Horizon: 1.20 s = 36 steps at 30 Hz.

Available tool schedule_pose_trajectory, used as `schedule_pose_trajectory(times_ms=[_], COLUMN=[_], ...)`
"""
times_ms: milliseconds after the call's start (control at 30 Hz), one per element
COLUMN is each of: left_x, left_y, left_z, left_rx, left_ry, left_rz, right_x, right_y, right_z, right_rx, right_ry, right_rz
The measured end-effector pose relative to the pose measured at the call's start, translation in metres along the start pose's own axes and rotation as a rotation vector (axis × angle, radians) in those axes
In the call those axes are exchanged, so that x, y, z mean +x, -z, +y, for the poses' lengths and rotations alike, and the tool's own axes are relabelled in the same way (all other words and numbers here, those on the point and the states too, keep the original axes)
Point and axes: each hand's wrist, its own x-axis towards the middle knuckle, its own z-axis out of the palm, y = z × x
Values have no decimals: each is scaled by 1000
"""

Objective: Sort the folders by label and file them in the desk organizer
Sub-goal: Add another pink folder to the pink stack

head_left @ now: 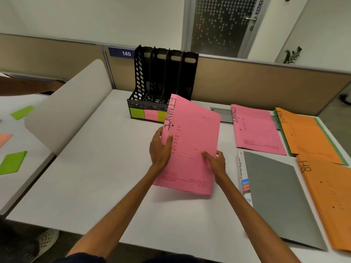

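Note:
A pink folder marked FINANCE [191, 133] is lifted off the white desk [106, 179], tilted, in front of the black desk organizer [163, 80]. My left hand [160, 149] grips its left edge and my right hand [215, 161] pinches its lower right edge. The organizer has several upright slots and green and pink labels [146, 114] on its front base. A second pink FINANCE folder [256, 130] lies flat to the right. Beyond it lie an orange ADMIN folder [305, 133] on a green one, an orange HR folder [330, 196] and a grey folder [281, 198].
A curved white divider [68, 105] stands at the desk's left edge. Green and orange sticky notes [12, 162] lie on the neighbouring desk. A beige partition [266, 82] runs behind the organizer. A cable hatch [224, 114] is set into the desk. A shoe [47, 240] shows lower left.

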Motion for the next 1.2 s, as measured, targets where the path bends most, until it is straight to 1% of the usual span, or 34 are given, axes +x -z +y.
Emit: schedule_pose_trajectory(times_ms=[133, 333, 467, 600, 733, 967, 1067, 1200], left_x=[8, 14, 12, 12, 5, -5, -7, -2], left_y=[-9, -37, -58, -80, -109, -164, -189, -219], left_z=[17, 43, 56, 69, 75, 91, 101, 109], left_rx=[98, 119, 58, -4, -83, -87, -115, -147], left_ry=[-132, -156, -180, -160, -126, -8, -11, -12], left_rz=[-75, -161, -216, -255, -303, -285, -267, -246], right_x=[8, 25, 36, 47, 63, 98, 111, 128], right_y=[11, 35, 60, 88, 120, 171, 189, 215], right_z=[-17, -38, -49, -59, -74, -93, -92, -84], right_rx=[55, 100, 142, 210, 253, 288, 258, 153], right_ry=[0, 2, 12, 51, 122, 145, 147, 136], right_rz=[69, 168, 219, 286, 311, 319, 317, 252])
